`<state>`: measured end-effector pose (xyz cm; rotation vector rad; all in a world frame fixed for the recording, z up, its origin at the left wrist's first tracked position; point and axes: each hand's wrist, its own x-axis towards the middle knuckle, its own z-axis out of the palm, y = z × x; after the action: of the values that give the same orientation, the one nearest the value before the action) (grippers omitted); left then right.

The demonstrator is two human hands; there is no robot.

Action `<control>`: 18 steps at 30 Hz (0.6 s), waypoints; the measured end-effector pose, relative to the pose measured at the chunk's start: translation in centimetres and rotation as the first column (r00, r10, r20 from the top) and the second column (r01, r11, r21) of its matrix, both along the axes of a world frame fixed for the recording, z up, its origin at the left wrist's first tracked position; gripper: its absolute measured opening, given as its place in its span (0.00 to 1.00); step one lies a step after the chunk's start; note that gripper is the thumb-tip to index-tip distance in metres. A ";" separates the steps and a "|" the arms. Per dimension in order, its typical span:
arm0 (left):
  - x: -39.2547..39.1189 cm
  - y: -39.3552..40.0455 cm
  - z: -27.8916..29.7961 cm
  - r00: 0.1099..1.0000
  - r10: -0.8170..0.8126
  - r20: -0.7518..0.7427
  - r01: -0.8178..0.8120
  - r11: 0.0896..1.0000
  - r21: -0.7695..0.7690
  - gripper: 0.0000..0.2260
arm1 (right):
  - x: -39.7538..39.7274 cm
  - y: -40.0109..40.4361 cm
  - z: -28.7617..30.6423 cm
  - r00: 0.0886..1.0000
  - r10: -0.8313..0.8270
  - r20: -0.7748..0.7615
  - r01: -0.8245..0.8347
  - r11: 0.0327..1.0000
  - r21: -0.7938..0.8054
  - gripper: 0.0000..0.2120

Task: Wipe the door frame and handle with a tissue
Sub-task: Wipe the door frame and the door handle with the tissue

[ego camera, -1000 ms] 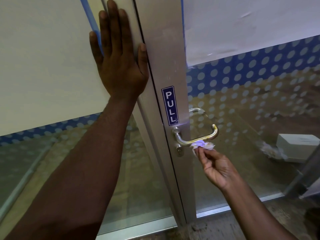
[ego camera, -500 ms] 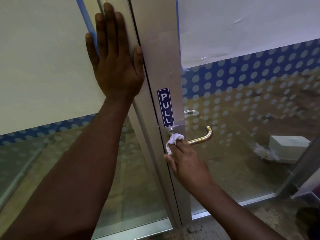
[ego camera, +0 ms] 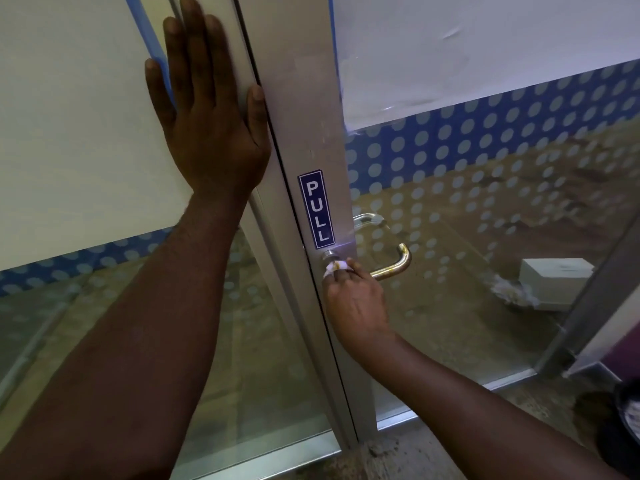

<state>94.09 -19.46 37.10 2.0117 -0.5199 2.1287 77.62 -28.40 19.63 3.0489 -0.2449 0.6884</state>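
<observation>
A brushed aluminium door frame point(ego camera: 304, 109) runs top to bottom in the middle, with a blue PULL sticker point(ego camera: 316, 209) on it. A curved metal handle point(ego camera: 398, 263) juts out to the right below the sticker. My right hand point(ego camera: 356, 303) pinches a small white tissue point(ego camera: 334, 267) and presses it against the handle's base at the frame. My left hand point(ego camera: 207, 119) lies flat, fingers spread, on the neighbouring panel and frame edge, holding nothing.
Glass panels with blue dotted film point(ego camera: 485, 140) and white covering sit on both sides. Behind the right glass, a white box point(ego camera: 554, 278) and crumpled paper point(ego camera: 509, 289) lie on the floor. A dark bin point(ego camera: 623, 420) stands at bottom right.
My right hand moved the tissue from under the handle's bar leftward to the handle's base at the frame, and stays there. My left hand kept its place.
</observation>
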 end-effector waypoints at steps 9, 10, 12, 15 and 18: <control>0.2 0.1 0.0 1.000 -0.007 0.001 0.007 1.000 0.012 0.26 | 0.3 -0.1 -0.9 1.000 0.000 -0.022 0.000 1.000 0.011 0.23; 0.1 0.0 0.0 1.000 -0.006 -0.005 0.006 1.000 0.020 0.26 | -0.3 -0.6 -0.9 1.000 0.005 -0.028 -0.006 1.000 -0.029 0.23; -0.2 -0.1 0.0 1.000 -0.011 -0.014 0.011 1.000 0.027 0.26 | -1.9 -2.1 -0.8 1.000 0.000 0.009 0.000 0.996 -0.091 0.22; -0.4 -0.1 0.1 1.000 -0.007 -0.013 0.007 1.000 0.023 0.26 | -2.9 -4.3 -1.3 0.994 -0.002 0.106 0.011 0.996 -0.086 0.19; -0.4 -0.1 0.2 1.000 0.000 -0.007 0.000 1.000 0.019 0.26 | -1.9 -3.1 -1.7 0.992 0.042 0.119 -0.024 0.989 -0.145 0.21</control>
<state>93.65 -19.58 37.26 2.0281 -0.5408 2.1233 75.75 -31.54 17.94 2.8852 -0.1392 0.8552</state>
